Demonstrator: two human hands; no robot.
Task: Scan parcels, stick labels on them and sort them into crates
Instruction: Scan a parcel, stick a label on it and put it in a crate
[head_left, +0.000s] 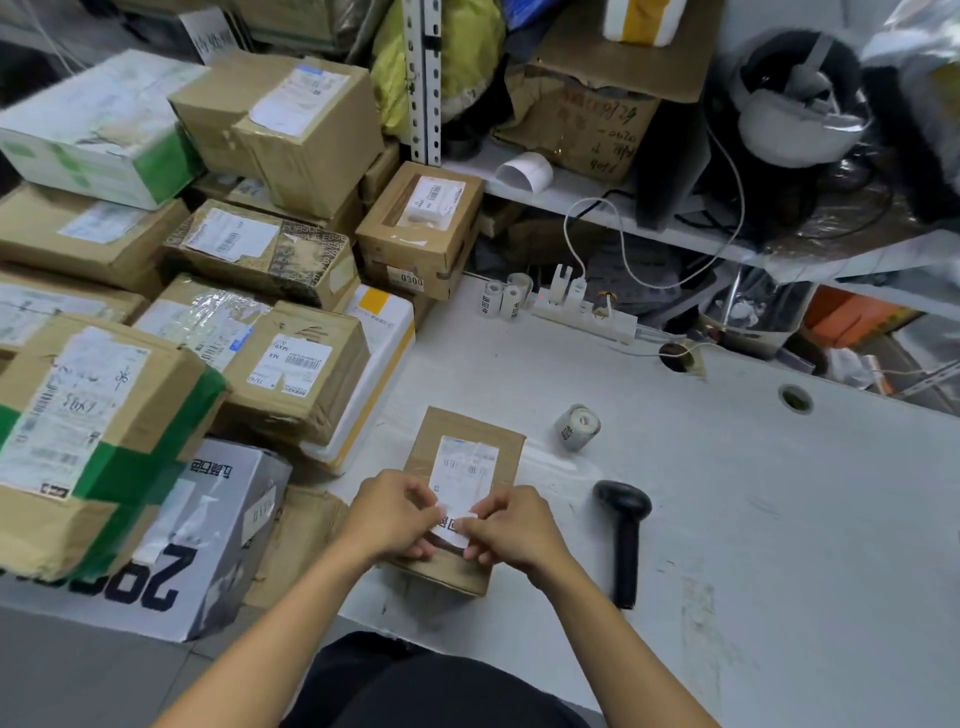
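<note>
Label (457, 525) pinched between left hand (392, 514) and right hand (511, 522), fingertips closed on its two ends, held just above the near end of the parcel (462, 488). Parcel flat on the table (753, 519), long axis running away from the body, directly under both hands. Scanner (626, 535) just right of parcel, nearer the right hand.

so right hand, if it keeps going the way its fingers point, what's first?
Likely the left hand: the right hand points left across the small label both pinch, over the flat parcel.
</note>
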